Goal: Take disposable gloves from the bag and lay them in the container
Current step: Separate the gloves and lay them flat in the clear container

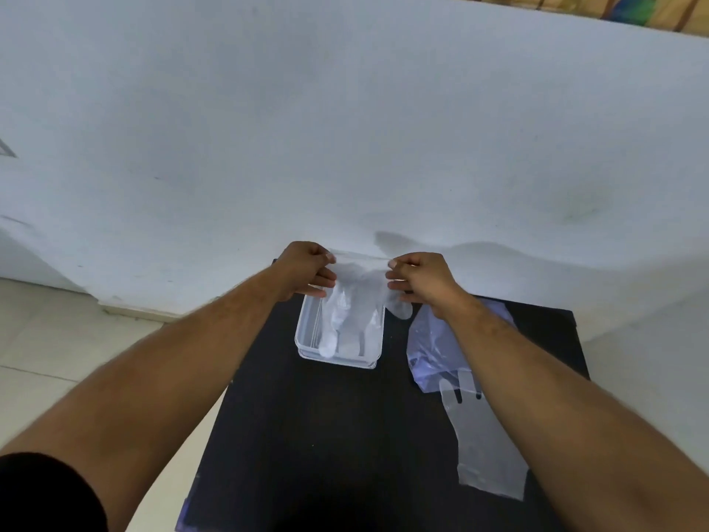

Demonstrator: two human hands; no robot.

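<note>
No legible text, no labels, no brand marks, no numbers, no signs on any surface in view

Both bare forearms reach toward 12 o'clock, converging. The left hand and right hand sit level, near each other, each grip pinched closed, knuckles up, fingertips facing inward.

Black table (dark, matte): container, bag, loose glove.
</note>
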